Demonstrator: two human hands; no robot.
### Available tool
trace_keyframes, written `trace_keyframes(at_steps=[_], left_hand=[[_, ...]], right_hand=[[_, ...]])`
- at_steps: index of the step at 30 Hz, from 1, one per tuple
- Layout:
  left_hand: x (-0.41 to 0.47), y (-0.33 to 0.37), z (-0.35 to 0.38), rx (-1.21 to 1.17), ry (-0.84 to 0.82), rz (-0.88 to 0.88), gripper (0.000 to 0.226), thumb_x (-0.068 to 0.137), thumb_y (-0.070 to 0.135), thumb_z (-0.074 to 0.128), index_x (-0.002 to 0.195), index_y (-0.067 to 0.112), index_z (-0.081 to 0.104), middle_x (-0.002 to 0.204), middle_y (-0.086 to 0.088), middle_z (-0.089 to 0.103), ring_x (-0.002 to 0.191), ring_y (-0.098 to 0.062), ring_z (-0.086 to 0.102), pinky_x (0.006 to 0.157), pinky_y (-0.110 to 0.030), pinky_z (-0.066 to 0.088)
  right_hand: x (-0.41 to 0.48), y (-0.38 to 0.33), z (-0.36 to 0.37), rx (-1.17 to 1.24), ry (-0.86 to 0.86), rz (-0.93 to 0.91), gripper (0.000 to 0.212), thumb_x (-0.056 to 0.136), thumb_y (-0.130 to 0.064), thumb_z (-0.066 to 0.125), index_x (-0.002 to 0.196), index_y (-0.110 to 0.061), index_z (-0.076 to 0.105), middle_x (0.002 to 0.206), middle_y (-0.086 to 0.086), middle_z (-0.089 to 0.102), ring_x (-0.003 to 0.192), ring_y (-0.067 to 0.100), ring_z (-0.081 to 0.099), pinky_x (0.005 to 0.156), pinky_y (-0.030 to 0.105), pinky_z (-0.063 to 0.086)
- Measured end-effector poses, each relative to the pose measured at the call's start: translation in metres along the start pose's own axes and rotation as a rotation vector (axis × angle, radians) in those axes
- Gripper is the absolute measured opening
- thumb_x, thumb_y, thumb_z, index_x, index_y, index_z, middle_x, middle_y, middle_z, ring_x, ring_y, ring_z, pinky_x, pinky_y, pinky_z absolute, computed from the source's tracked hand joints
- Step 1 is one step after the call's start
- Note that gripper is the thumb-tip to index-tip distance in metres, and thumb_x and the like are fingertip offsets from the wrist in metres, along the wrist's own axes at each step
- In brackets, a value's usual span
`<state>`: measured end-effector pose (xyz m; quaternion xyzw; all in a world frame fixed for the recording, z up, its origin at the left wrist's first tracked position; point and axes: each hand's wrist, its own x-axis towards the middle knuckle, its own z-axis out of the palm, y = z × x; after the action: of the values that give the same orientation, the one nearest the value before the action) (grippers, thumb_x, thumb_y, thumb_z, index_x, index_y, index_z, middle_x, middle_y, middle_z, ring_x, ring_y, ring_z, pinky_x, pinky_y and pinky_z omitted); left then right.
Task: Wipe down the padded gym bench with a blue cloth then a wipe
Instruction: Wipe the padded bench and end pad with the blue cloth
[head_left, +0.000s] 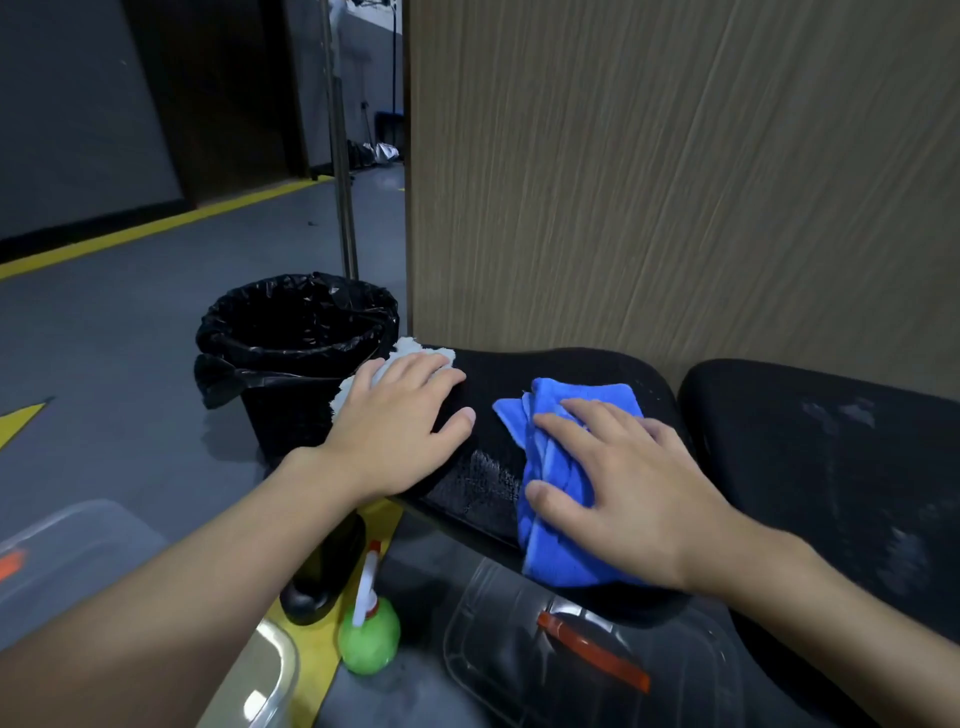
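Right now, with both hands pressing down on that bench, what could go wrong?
1. The blue cloth hangs over the near edge of the bench under the right hand; it might slide off toward the green spray bottle on the floor.
2. The white wipe sits at the bench end under the left hand, beside the lined bin; a push might tip it in early.
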<state>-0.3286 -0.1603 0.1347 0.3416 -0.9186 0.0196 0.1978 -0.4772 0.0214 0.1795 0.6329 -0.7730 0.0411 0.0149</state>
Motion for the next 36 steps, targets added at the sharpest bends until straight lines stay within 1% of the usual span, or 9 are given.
trace_keyframes(at_steps=[6,11,15,19,23,25,28,32,36], left_hand=[[-0.001,0.000,0.000,-0.014,-0.018,0.011,0.074,0.082,0.063,0.010,0.137,0.030,0.047,0.147,0.012,0.039,0.139,-0.008,0.027,0.116,-0.041,0.012],[-0.001,0.000,-0.005,-0.038,-0.039,0.019,0.078,0.080,0.065,0.007,0.139,0.030,0.044,0.148,0.013,0.036,0.139,-0.006,0.024,0.118,-0.043,0.009],[-0.002,-0.001,-0.009,-0.065,-0.056,0.028,0.077,0.081,0.066,0.010,0.141,0.030,0.041,0.150,0.014,0.034,0.141,-0.004,0.021,0.119,-0.051,0.002],[-0.003,-0.003,-0.012,-0.059,-0.014,0.016,0.068,0.083,0.062,0.016,0.138,0.030,0.042,0.146,0.012,0.038,0.138,-0.007,0.029,0.117,-0.054,0.011],[-0.004,-0.002,-0.010,-0.045,-0.006,-0.021,0.067,0.083,0.061,0.018,0.135,0.027,0.043,0.138,0.012,0.044,0.135,-0.011,0.032,0.113,-0.057,0.018],[-0.005,0.000,-0.009,-0.048,-0.008,-0.026,0.072,0.081,0.062,0.015,0.135,0.025,0.044,0.137,0.011,0.044,0.134,-0.011,0.032,0.112,-0.056,0.020],[-0.006,0.001,-0.007,-0.062,0.014,-0.041,0.068,0.082,0.060,0.018,0.133,0.023,0.045,0.136,0.010,0.044,0.135,-0.012,0.031,0.112,-0.057,0.021],[-0.007,-0.003,-0.006,-0.044,-0.015,-0.112,0.061,0.088,0.054,0.019,0.137,0.027,0.044,0.146,0.009,0.038,0.143,-0.019,0.022,0.111,-0.060,0.018],[-0.008,-0.007,-0.005,-0.070,-0.028,-0.119,0.065,0.087,0.054,0.012,0.141,0.031,0.039,0.150,0.009,0.034,0.142,-0.016,0.020,0.106,-0.056,0.030]], right_hand=[[0.081,0.046,0.002,0.118,0.004,0.173,0.062,0.087,-0.065,0.036,0.143,-0.037,0.041,0.152,-0.009,0.037,0.140,0.017,0.033,0.111,0.045,0.025],[0.128,0.081,-0.002,0.223,-0.066,0.380,0.058,0.087,-0.065,0.036,0.138,-0.039,0.045,0.147,0.001,0.041,0.133,0.030,0.041,0.099,0.048,0.028],[0.101,0.068,0.002,0.147,-0.006,0.372,0.057,0.090,-0.061,0.034,0.141,-0.036,0.041,0.147,0.002,0.040,0.135,0.029,0.038,0.103,0.049,0.029],[0.042,0.046,0.005,0.091,0.065,0.285,0.060,0.090,-0.062,0.033,0.144,-0.037,0.037,0.152,-0.003,0.035,0.140,0.021,0.030,0.108,0.048,0.026],[-0.020,0.025,0.008,0.024,0.060,0.175,0.083,0.075,-0.075,0.011,0.149,-0.039,0.027,0.156,-0.009,0.024,0.145,0.012,0.016,0.115,0.042,0.019],[-0.034,0.023,0.007,0.029,0.035,0.152,0.086,0.074,-0.075,0.008,0.150,-0.039,0.024,0.157,-0.010,0.021,0.146,0.010,0.013,0.117,0.041,0.018],[-0.020,0.031,0.003,0.071,0.031,0.179,0.086,0.072,-0.075,0.011,0.148,-0.038,0.028,0.156,-0.010,0.023,0.145,0.011,0.017,0.115,0.041,0.021],[0.043,0.064,0.004,0.150,0.012,0.249,0.068,0.087,-0.065,0.036,0.147,-0.033,0.035,0.156,-0.003,0.028,0.144,0.021,0.025,0.115,0.046,0.025],[0.106,0.093,0.001,0.253,-0.096,0.384,0.080,0.079,-0.067,0.035,0.150,-0.030,0.033,0.157,0.007,0.028,0.142,0.034,0.029,0.115,0.048,0.025]])
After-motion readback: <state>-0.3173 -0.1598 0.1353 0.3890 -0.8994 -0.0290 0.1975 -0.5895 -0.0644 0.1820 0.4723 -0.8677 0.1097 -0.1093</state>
